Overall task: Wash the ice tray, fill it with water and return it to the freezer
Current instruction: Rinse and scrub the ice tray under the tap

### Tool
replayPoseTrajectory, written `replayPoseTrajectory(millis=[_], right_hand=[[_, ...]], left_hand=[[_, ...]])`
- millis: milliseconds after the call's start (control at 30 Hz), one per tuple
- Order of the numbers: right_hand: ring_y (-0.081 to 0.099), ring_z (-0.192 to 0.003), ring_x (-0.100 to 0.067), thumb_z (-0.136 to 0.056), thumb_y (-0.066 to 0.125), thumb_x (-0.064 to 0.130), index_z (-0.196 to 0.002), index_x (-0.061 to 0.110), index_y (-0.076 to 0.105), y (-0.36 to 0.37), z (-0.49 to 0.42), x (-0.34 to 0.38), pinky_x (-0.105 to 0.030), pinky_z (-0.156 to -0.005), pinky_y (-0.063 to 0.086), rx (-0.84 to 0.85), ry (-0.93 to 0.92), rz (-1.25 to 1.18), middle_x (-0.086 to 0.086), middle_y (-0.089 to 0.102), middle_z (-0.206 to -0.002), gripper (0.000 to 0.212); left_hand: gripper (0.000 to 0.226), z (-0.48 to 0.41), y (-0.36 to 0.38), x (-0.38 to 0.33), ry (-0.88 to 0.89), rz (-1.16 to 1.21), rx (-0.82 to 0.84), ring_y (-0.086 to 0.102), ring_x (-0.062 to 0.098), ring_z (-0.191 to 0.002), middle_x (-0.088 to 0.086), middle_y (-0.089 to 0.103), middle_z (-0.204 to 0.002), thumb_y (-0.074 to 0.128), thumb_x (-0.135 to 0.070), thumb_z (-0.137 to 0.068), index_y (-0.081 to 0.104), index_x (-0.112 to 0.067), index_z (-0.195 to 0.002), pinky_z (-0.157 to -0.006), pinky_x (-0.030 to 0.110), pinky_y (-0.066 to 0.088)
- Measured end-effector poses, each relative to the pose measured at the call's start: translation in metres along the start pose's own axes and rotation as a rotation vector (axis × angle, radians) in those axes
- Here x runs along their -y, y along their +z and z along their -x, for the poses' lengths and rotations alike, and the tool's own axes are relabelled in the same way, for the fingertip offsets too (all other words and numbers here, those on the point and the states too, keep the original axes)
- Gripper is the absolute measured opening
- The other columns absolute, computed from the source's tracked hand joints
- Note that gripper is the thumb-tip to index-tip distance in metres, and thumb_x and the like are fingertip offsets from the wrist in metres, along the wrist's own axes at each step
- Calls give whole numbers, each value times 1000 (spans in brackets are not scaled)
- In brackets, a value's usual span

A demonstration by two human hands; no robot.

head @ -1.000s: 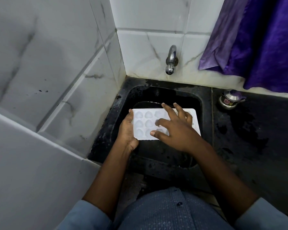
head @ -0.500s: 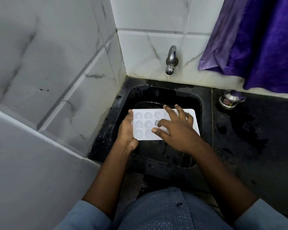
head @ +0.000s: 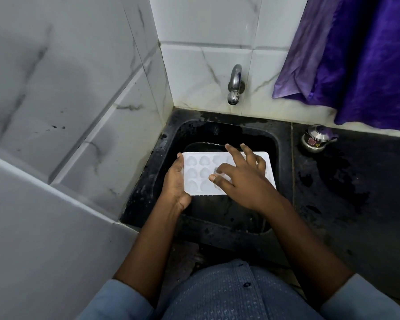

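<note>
Not much has moved in the last second, honestly. The right hand [head: 243, 181] has its thumb nudged a touch farther across the tray, away from the body. Everything else sits just where it was.

The left hand [head: 176, 181] grips the ice tray [head: 198, 174] by its left short end, with the thumb lying along that edge and the palm cupped around it. Whatever the fingers are doing underneath is hidden. The right hand lies spread on top of the tray with nothing clamped. Its fingers are fanned out over the right half, a couple reach toward the far edge, and the thumb and one bent finger press down on the cavities near the middle. So the two hands are apart, one at the end and one on top.

The tray is white and faces up, showing rows of heart-shaped cavities. Its long axis runs left to right, from the left hand out past the right hand.

Both hands hold it over the black sink [head: 143, 192]. Beyond them a steel tap [head: 234, 85] sticks out of the white tiled wall [head: 67, 88]. Right of the right hand is the dark, wet-looking tabletop [head: 344, 192], which has a small steel pot [head: 315, 139] on its far part. A purple cloth [head: 367, 65] hangs above that.
</note>
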State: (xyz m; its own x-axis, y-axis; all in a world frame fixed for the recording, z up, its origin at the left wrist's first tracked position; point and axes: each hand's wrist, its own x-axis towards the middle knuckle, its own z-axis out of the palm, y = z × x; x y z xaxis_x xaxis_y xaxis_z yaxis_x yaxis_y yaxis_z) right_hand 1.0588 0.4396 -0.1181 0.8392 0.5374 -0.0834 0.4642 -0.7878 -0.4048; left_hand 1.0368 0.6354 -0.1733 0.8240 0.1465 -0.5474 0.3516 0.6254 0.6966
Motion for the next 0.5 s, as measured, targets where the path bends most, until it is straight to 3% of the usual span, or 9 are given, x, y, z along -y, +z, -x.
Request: replayPoseTrajectory(millis=[100,367,500], right_hand=[[-15,-158,-26,-101,35,70,-124,39,65,0,-1,4,-54,-122,-3,24,-11,7,4,4,-175,49],[-11,-159,-27,-102,34,69,-120,42,67,1,-2,2,-55,-122,-1,-11,6,19,3,8,-174,47],[-14,-159,-27,-101,37,69,-123,38,66,3,-3,4,-55,-122,-3,34,-10,10,3,6,-175,48]], left_hand=[[73,1,1,-3,-9,8,14,67,46,-123,23,72,-131,39,-67,-105,65,-8,-140,-98,58,57],[76,-3,-2,-3,4,7,28,64,48,-127,24,69,-136,43,-70,-102,62,-8,-143,-109,67,48],[74,-2,-1,-4,-5,2,23,66,47,-125,23,70,-134,41,-68,-104,63,-9,-143,-105,64,52]])
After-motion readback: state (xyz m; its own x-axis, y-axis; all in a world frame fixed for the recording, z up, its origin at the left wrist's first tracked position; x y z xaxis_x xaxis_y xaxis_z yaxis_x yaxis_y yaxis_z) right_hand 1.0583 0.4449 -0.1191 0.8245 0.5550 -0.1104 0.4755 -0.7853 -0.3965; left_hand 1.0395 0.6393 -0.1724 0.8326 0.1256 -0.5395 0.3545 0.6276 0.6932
